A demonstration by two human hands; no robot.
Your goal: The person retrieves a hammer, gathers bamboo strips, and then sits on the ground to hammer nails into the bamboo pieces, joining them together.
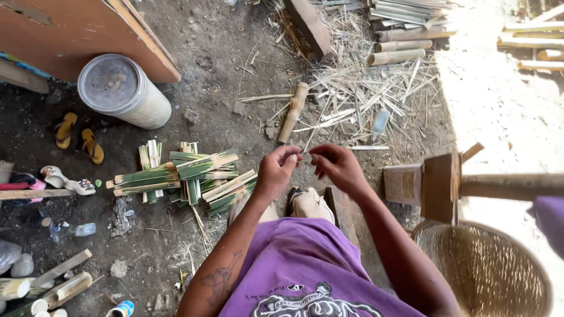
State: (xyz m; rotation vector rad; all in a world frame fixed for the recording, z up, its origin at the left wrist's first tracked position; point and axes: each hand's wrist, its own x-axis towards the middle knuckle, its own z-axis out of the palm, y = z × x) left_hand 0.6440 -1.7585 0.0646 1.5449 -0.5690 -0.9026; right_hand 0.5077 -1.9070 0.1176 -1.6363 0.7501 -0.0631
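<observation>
Both hands are held together at centre frame, above the dirt floor (211, 53). The left hand (277, 170) is curled, thumb and forefinger pinched; the right hand (339, 167) is pinched likewise, fingertips nearly touching the left's. A thin sliver (306, 157) appears to be gripped between them, though it is too small to be made out surely. A stack of split green bamboo strips (188, 179) is seen just left of the left hand. A bamboo stick (292, 111) lies above the hands, amid scattered shavings (358, 94). A woven basket (484, 270) sits lower right, a grey drum (120, 88) upper left, yellow sandals (79, 138) beside it.
</observation>
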